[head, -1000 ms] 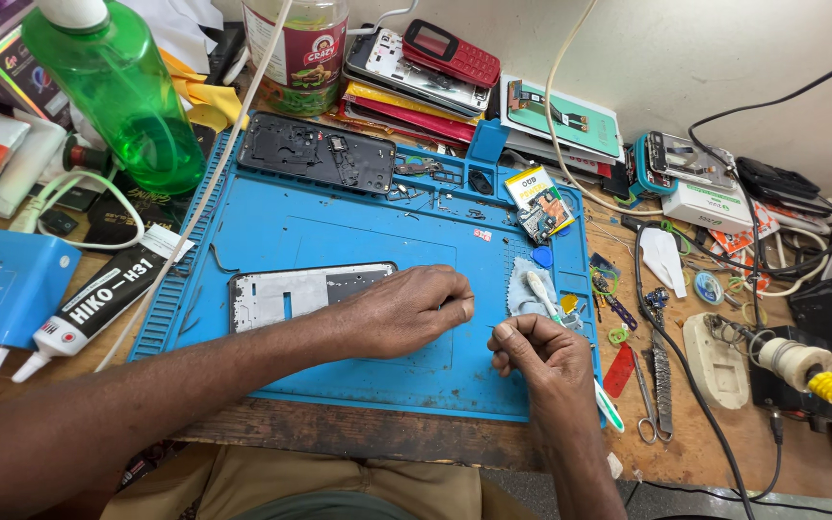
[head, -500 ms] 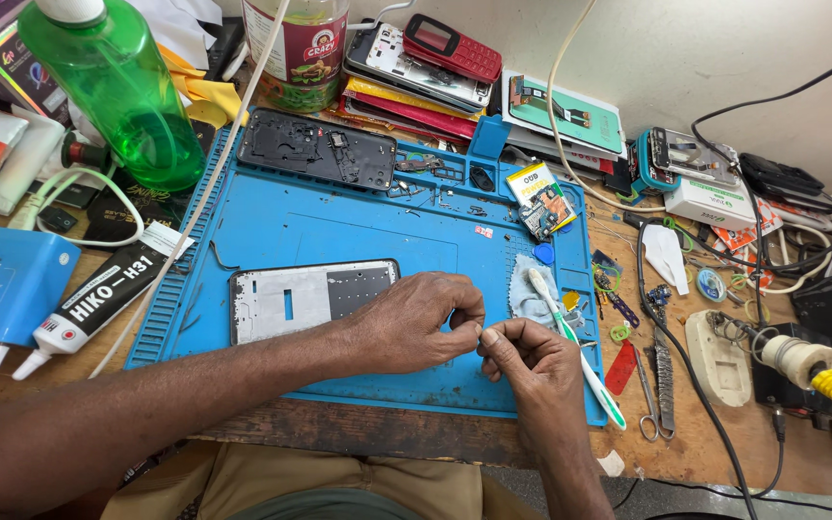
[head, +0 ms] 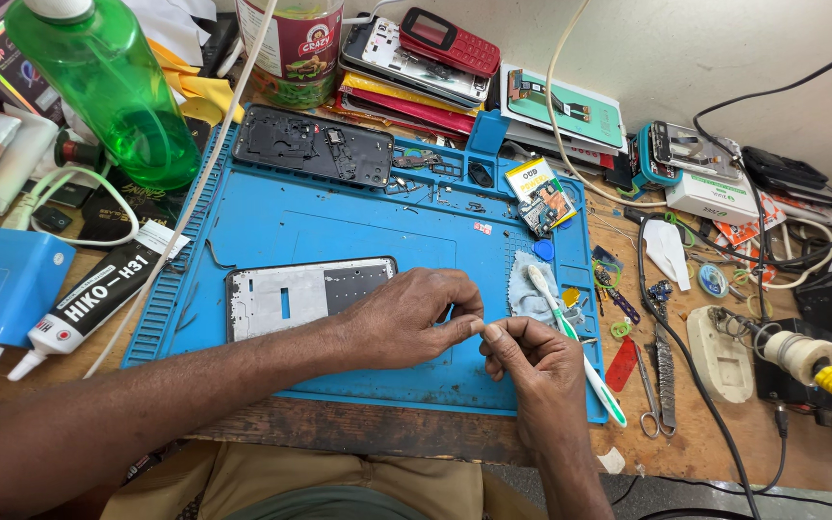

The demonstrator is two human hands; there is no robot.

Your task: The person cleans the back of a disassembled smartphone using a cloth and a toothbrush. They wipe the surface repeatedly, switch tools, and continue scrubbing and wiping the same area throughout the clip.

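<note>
- The blue mat (head: 339,221) fills the middle of the frame; a green bottle (head: 108,91) stands upper left.
- A phone frame (head: 291,294) lies on the mat, just left of my left hand (head: 402,323); I judge it is stripped and not yet assembled again.
- A dark back cover (head: 315,144) lies apart, at the top of the mat.
- My right hand (head: 532,361) meets the left at the fingertips, pinching a tiny part; I cannot tell what it is.
- A white toothbrush (head: 575,347) lies beside my right hand.
- One second ago my hands were apart; now they are together.
</note>
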